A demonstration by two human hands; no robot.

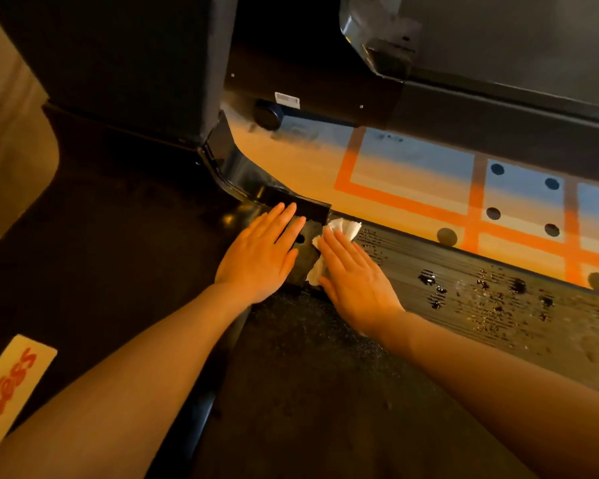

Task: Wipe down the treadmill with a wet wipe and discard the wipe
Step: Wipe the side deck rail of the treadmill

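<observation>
— So where was the wet wipe (pixel 339 233)?

— Under the right hand (pixel 355 274), bunched white against the ribbed side rail (pixel 464 288) of the treadmill, right at the rail's front end. Its crumpled edges stuck out past the fingertips and along the thumb side of the palm.

— Was the hand gripping it?

— No, pressing it. The fingers lay straight and close together, flat on top of the wipe.

— And the left hand (pixel 260 254)?

— Flat too, fingers straight and only slightly spread, resting on the glossy black end cap (pixel 308 209) just beside the wipe. It held nothing.

— Did the two hands touch?

— They lay side by side, close, with the wipe and a strip of black plastic between them.

— How did the rail look?

— Wet. Beads and dark blotches of liquid sat on the ribs farther to the right, well apart from the wipe.

— Anything else around?

— The dark textured belt (pixel 308 375) ran below the forearms, and beyond the rail the floor (pixel 412 188) showed orange lines and black dots
</observation>
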